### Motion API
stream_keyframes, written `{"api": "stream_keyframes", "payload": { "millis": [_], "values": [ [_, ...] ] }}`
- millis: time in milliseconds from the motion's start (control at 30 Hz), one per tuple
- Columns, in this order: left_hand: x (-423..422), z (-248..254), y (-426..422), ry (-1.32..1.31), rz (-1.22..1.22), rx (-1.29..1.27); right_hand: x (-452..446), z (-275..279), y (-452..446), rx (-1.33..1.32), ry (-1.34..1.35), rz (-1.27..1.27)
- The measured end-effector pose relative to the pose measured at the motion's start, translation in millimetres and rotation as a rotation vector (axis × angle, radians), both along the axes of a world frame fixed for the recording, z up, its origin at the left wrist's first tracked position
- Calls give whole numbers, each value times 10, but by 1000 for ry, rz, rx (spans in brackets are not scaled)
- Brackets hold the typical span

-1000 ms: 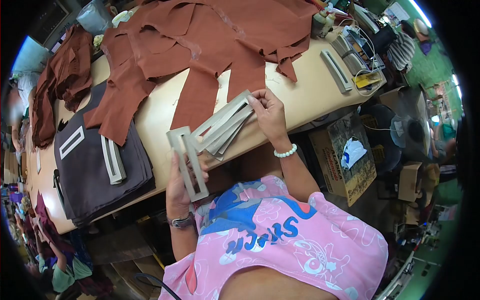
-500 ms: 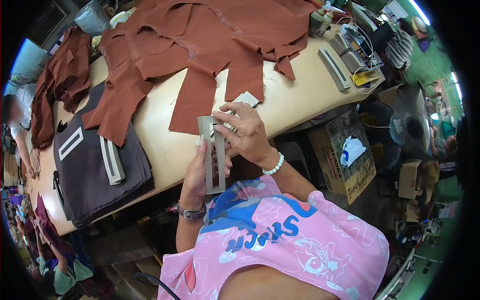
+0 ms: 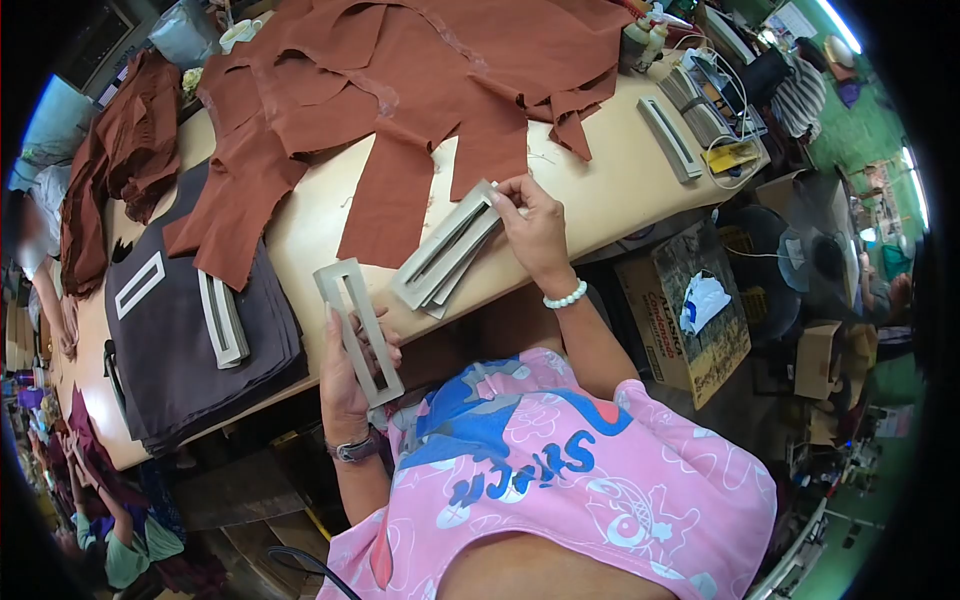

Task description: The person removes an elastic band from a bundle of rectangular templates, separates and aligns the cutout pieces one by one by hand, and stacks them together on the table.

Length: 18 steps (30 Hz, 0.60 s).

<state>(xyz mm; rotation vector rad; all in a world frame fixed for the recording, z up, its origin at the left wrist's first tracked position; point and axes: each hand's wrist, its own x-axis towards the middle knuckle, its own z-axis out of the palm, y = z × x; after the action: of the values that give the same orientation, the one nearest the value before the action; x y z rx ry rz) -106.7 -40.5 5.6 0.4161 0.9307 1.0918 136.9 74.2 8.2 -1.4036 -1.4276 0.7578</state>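
Note:
My left hand (image 3: 343, 388) is closed around one long, flat, pale grey slotted frame (image 3: 375, 325), tilted up above my lap near the table's front edge. My right hand (image 3: 538, 225) pinches the upper end of several similar slotted frames (image 3: 412, 287), fanned slightly at their lower end. These lie at a slant over the table edge, a short gap from the frame in my left hand. What the frames are made of, I cannot tell.
Reddish-brown cloth pieces (image 3: 430, 70) cover the back of the table (image 3: 310, 320). A dark cloth stack (image 3: 190, 390) at left bears a white slotted frame (image 3: 140, 287) and a pile of slotted frames (image 3: 224, 325). Another slotted piece (image 3: 670, 138) lies at right. A carton (image 3: 650, 325) stands below.
My hands have moved apart. The left has gone left and down with a single frame; the right has moved right, the other frames now pinched at their upper end.

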Motion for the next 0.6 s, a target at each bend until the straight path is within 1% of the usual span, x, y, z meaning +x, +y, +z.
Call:
{"api": "stream_keyframes", "payload": {
  "millis": [100, 200, 233, 300, 367, 400, 433, 500, 533, 600],
  "values": [
    [32, 47, 5, 4, -9, 15, 7, -99, 26, 270, -613, -149],
    [222, 111, 86, 24, -80, 11, -69, 28, -41, 390, -471, -134],
    [271, 44, 126, 12, -148, 44, -118, 114, -83, 415, -417, -76],
    [393, 50, 183, 42, -240, 50, -220, 230, -166, 469, -293, 155],
    [497, 121, 214, 49, -256, -5, -323, 248, -300, 439, -249, 266],
    [512, 113, 230, 13, -261, 21, -347, 246, -332, 408, -263, 296],
    [519, 103, 238, -22, -265, 42, -341, 256, -329, 431, -274, 288],
    [522, 124, 243, -4, -262, 32, -332, 271, -329, 464, -291, 276],
    [521, 129, 236, 5, -260, 23, -346, 303, -338, 501, -277, 246],
    [524, 81, 207, -25, -228, -2, -332, 264, -346, 457, -218, 309]
  ]
}}
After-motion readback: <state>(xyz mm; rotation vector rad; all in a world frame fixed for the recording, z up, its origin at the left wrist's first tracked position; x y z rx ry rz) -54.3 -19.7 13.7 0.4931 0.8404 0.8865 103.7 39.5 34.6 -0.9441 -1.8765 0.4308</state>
